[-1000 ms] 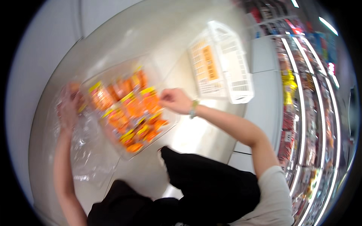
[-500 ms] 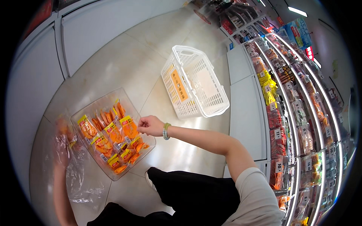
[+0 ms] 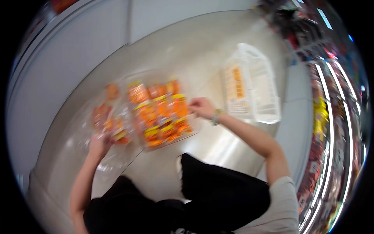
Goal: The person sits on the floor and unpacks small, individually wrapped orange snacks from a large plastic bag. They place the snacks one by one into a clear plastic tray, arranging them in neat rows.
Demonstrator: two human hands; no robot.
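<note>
A shallow clear plastic tub [image 3: 156, 147] stands on the floor in front of me. Several orange snack packets [image 3: 160, 107] with yellow tops lie in it in rows. My right hand [image 3: 201, 108] is at the tub's right rim, fingers curled in a pinch beside the nearest packet. Blur hides what lies between those fingertips. To the left of the tub, a thin clear plastic bag [image 3: 80, 132] is spread around more orange packets [image 3: 102, 115]. My left hand [image 3: 100, 144] is closed on the bag at its near side, against these packets; its fingertips are partly hidden.
A white shopping basket [image 3: 253, 87] with an orange label stands right of the tub. White cabinet fronts [image 3: 89, 43] run along the left and far side. On the right, lit shelves [image 3: 327, 128] of packaged snacks rise above white panels. My knees [image 3: 224, 181] are close below.
The view has turned, shifting the tub and basket rightward; everything is now blurred. My left hand has come nearer the tub, and more packets show beside it. My right hand keeps its place at the rim.
</note>
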